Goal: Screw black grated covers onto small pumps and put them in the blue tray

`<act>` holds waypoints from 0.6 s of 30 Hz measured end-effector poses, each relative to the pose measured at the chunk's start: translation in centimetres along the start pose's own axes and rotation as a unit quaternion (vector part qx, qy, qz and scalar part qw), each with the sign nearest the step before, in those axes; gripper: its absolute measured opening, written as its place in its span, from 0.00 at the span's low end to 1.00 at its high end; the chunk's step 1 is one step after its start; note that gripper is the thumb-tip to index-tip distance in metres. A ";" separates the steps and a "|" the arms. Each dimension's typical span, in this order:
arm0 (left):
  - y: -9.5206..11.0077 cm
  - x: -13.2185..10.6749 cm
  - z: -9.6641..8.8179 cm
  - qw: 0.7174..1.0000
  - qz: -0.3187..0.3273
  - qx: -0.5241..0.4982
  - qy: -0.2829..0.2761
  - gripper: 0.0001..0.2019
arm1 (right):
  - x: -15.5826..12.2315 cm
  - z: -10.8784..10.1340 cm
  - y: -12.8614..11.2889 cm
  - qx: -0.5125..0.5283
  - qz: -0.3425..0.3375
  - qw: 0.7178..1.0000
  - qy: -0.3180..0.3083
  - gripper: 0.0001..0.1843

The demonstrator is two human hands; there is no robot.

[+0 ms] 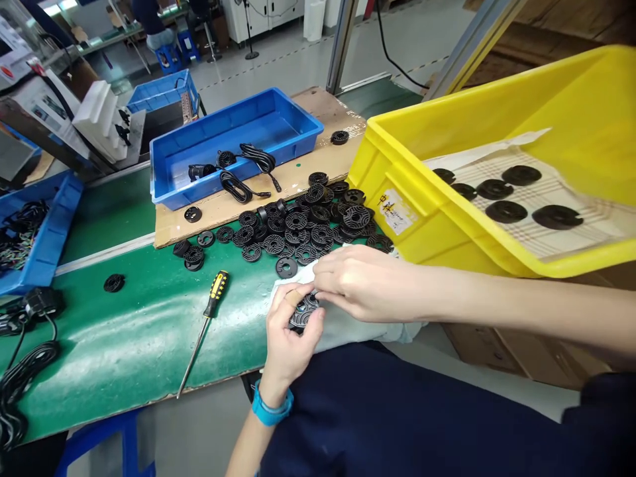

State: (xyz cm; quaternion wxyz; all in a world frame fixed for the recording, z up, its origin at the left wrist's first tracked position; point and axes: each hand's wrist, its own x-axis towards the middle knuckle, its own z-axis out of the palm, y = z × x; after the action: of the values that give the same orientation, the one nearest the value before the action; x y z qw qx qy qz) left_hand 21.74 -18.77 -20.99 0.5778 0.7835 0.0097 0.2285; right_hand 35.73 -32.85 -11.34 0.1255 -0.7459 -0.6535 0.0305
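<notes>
My left hand (291, 328), with a blue band at the wrist, is closed around a round black plastic disc (304, 311) with curved ridges. The disc is over a pale cloth (342, 331) at the front edge of the green work surface. My right hand (350, 281) reaches in from the right, its fingers pinched together at the disc's upper edge. Whatever sits between those fingertips is hidden. Just beyond both hands lies a heap of similar black discs (298, 228).
A screwdriver (214, 298) lies left of my hands. Right stands a yellow bin (407, 165) holding several discs on patterned sheeting. Behind the heap, a blue tray (233, 119) with coiled black cables (258, 158) rests on cardboard (171, 228). Another blue bin (69, 205) and cables (30, 371) are left.
</notes>
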 end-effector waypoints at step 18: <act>0.0 -0.9 0.2 0.998 0.029 0.010 -0.046 0.20 | -2.7 11.7 -3.9 0.538 0.198 0.778 0.256 0.27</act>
State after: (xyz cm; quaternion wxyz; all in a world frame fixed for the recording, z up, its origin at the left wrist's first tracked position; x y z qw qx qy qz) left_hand 20.99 -19.21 -21.42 0.5627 0.7990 -0.0376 0.2086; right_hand 29.15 -33.35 -22.10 0.6602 -0.6499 -0.3127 0.2094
